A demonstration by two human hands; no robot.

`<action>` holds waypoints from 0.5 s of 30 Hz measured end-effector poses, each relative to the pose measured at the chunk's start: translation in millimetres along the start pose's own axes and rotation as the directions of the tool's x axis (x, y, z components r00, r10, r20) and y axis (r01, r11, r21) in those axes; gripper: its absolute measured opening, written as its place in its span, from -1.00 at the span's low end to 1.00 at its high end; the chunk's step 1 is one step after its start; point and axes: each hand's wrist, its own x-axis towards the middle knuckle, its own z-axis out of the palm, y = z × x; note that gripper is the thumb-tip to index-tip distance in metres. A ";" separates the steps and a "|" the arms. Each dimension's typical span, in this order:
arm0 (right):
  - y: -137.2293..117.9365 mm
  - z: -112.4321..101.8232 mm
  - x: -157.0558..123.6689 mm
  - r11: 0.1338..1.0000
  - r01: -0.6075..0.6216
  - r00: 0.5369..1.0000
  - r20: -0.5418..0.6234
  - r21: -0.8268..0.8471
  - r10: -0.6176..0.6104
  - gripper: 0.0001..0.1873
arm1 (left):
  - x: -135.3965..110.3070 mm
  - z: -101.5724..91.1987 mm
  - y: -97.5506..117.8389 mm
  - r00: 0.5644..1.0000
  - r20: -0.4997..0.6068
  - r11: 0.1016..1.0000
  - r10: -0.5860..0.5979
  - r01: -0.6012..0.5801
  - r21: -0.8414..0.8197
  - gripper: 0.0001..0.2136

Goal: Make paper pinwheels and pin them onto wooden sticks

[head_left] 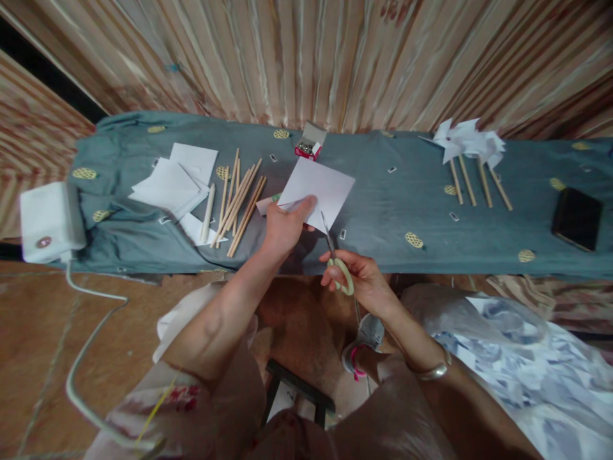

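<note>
A square sheet of white paper (318,185) is pinched in my left hand (286,225), thumb on top, above the table's front half. My right hand (357,276) has its fingers through the pale green handles of a pair of scissors (341,271). The scissor blades reach up to the lower corner of the paper. Just left of my left hand lie several thin wooden sticks (242,198) and a white stick-like piece (207,213). Behind the sheet stands a small open red box (309,148) with shiny metal bits inside.
Loose white paper squares (167,182) lie at the left, near a white box with a cable (50,220). Paper pinwheels on sticks (469,144) and a black phone (577,218) are on the right of the cloth-covered table (383,223). Beside my leg is a plastic bag (527,358).
</note>
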 end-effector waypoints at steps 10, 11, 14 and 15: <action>-2.4 -1.5 -0.1 1.000 -0.017 1.000 -0.007 0.001 0.017 -0.51 | -2.8 -3.7 1.5 0.994 0.104 0.999 -0.039 0.040 -0.006 -0.85; -2.2 -1.8 0.0 1.000 -0.018 1.000 -0.006 0.001 0.018 -0.51 | -2.9 -3.9 1.2 0.994 0.106 0.999 -0.039 0.040 -0.008 -0.84; -1.3 -2.3 0.1 1.000 -0.022 1.000 0.000 0.009 0.022 -0.50 | -2.9 -4.0 0.5 0.993 0.106 0.999 -0.044 0.046 -0.015 -0.84; -1.1 -2.4 0.1 1.000 -0.024 1.000 0.000 0.013 0.024 -0.50 | -3.1 -4.1 0.4 0.993 0.109 0.999 -0.046 0.048 -0.015 -0.85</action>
